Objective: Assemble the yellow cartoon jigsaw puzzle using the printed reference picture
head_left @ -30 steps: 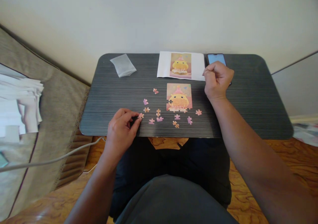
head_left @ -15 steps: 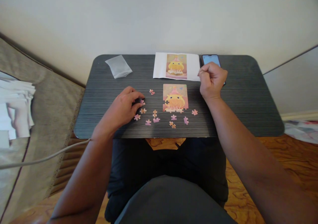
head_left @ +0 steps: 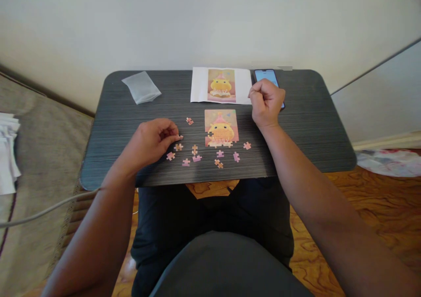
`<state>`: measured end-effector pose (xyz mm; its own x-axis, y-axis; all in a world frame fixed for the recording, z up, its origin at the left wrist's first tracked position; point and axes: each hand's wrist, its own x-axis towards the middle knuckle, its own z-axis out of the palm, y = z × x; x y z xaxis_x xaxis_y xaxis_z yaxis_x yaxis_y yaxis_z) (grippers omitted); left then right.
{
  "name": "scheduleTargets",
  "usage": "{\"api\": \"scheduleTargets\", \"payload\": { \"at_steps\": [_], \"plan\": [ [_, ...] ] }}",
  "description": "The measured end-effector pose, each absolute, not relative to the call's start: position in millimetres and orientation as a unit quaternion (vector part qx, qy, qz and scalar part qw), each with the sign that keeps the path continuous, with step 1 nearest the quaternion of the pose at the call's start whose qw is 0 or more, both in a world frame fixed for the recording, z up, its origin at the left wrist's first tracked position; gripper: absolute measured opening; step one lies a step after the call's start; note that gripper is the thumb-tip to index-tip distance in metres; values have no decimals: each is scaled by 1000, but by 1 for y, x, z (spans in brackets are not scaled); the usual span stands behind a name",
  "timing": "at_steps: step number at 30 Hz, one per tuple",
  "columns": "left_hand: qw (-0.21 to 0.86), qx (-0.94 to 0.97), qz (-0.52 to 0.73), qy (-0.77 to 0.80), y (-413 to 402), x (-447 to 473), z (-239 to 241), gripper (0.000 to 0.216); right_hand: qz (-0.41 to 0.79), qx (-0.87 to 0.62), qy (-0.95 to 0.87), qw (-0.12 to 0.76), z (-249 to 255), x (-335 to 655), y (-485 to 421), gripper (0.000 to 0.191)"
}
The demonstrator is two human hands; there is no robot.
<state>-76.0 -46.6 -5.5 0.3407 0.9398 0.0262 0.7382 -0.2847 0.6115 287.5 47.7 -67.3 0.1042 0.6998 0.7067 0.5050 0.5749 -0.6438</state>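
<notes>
**Fig. 1. A jigsaw piece pinched at the left of the part-built picture**

The puzzle piece (head_left: 180, 137), small and pinkish, sits between the thumb and forefinger of the left hand (head_left: 151, 141), low over the table (head_left: 302, 134) and left of the assembled puzzle (head_left: 221, 128). The other fingers curl narrowly round the pinch. Loose pieces (head_left: 197, 158) lie scattered just near of the hand and along the near edge of the built section; one more (head_left: 190, 121) lies apart on the far side.

The right hand (head_left: 267, 102) is a closed fist resting right of the puzzle, in front of a phone (head_left: 265, 74); whether it encloses anything cannot be told. A reference print (head_left: 221, 85) lies just beyond the puzzle, and a plastic bag (head_left: 141, 87) at the far left.

Handling note: grip the piece by its edges with the printed face up, compare its colour with the print, and turn it before lowering it, so the joined rows are not nudged.
</notes>
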Motion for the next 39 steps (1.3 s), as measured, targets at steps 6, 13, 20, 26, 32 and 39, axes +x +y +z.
{"api": "scheduleTargets", "payload": {
  "at_steps": [6,13,20,26,32,39],
  "plan": [
    [333,718,262,553,-46,-75,-10,23,82,-452,-666,588,-67,288,47,25],
    [379,708,356,479,-28,-51,12,16,82,-446,-665,593,-66,287,47,22],
    [416,724,333,439,25,-27,12,24,80,-451,-668,586,-65,286,46,21],
    [484,728,251,416,41,-49,8,30,75,-451,-666,590,-65,287,44,23],
    [465,756,172,427,34,-70,7,33,64,-458,-670,580,-67,288,44,23],
    [421,758,200,455,28,-58,2,30,54,-477,-669,568,-63,288,42,26]
  ]
}}
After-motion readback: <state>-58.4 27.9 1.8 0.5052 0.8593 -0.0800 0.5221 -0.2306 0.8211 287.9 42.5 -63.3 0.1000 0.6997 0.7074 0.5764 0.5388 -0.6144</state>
